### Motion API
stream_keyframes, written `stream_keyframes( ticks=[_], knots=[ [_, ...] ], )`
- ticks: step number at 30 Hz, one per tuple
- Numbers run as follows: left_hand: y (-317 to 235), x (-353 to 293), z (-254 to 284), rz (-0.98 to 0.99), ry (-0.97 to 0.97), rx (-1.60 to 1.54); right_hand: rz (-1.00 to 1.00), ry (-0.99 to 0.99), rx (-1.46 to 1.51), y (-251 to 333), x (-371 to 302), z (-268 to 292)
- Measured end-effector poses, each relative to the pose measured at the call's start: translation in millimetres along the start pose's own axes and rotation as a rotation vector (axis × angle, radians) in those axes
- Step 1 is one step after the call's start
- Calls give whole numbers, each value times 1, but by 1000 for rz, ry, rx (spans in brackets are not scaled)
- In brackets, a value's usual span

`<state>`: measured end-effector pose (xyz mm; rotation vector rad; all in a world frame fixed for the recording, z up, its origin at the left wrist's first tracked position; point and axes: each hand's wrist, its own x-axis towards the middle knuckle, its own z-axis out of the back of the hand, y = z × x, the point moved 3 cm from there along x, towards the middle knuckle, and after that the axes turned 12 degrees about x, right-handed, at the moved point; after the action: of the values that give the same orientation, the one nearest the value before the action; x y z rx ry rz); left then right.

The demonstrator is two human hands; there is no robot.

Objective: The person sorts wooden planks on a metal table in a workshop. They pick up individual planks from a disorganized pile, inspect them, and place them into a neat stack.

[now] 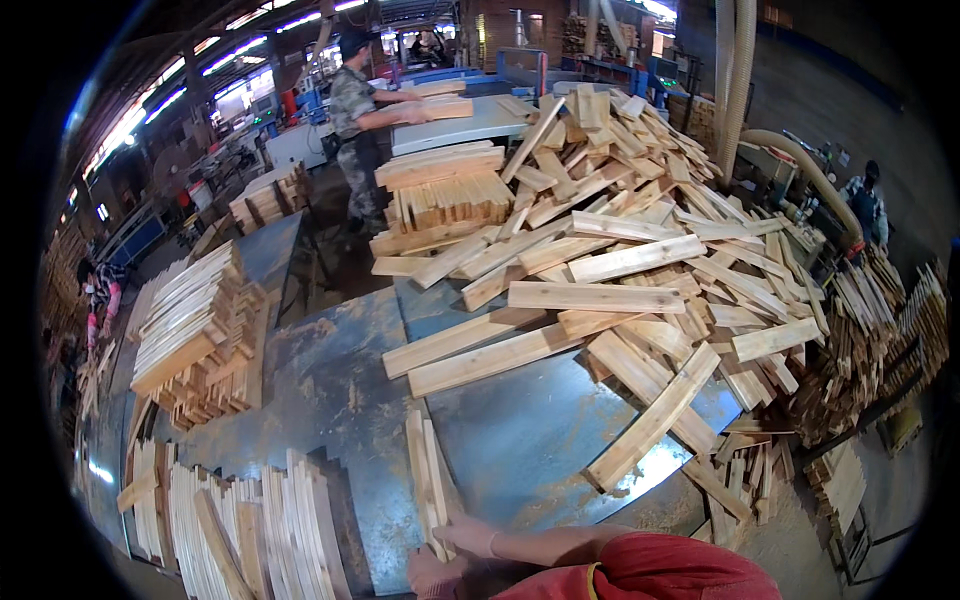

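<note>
Two narrow wooden boards (424,465) stand side by side on edge on the blue metal table (345,350), pointing away from me. Their near ends are in my hands at the lower edge of the view. My left hand (434,573) is closed around the near end from the left. Against the right side of the boards, my right hand (470,536) has its fingers wrapped on them. To the left of my hands, a row of boards on edge (310,525) is packed together, with a few loose pieces lying across it.
A large loose heap of boards (630,260) covers the table's right side, some jutting over its edge. Neat board stacks stand at the left (190,320) and at the back (445,190). A co-worker (360,130) handles boards at a machine behind. Sawdust lies on the table.
</note>
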<state>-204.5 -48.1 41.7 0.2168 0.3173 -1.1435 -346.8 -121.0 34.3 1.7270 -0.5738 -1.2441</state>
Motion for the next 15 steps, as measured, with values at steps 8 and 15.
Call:
stream_keyframes(
  ticks=[8,15],
  knots=[
    [124,42,-52,-282,-297,-75,84,125,-126,-52,33,93],
    [225,40,-25,90,-714,770,95,-303,235,-13,-8,284]
  ],
)
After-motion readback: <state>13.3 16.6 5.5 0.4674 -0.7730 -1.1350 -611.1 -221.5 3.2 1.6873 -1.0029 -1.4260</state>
